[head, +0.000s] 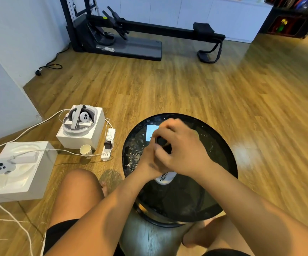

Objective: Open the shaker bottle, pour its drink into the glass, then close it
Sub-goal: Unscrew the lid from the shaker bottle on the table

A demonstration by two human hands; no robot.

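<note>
bottle (pixel 165 179) stands upright on the black round table (pixel 219 163), near its middle and straight in front of you, and both hands are on it. your left hand (pixel 148 163) comes in from the left and wraps the body just under the top. your right hand (pixel 182 150) sits over it from above, fingers curled down round the black lid (pixel 161 143). so both hands are clamped, left on the body, right on the lid. the lid sits on the bottle; can't tell whether it's seated tight or loosened. hidden: most of the bottle. only the white lower end with a strip of black lettering shows below your hands, plus a dark patch of lid between your right fingers. your left fingers are mostly covered by the right hand. drink level not visible. hands are motion-blurred. a pale shape (pixel 196 134) shows just past your right knuckles; can't tell if it's the glass. the tabletop is glossy, with a bright window reflection beyond your hands. counts: one bottle, one lid, one table. on the floor to your left: two white boxes, near (pixel 29 182) and far (pixel 94 137), one headset (pixel 75 124) on the far box, two controllers, one (pixel 84 116) inside the headset and one (pixel 1 167) on the near box, one paper cup (pixel 85 150), one power strip (pixel 109 145). one gym machine (pixel 123 34) sits by the far wall.
</note>
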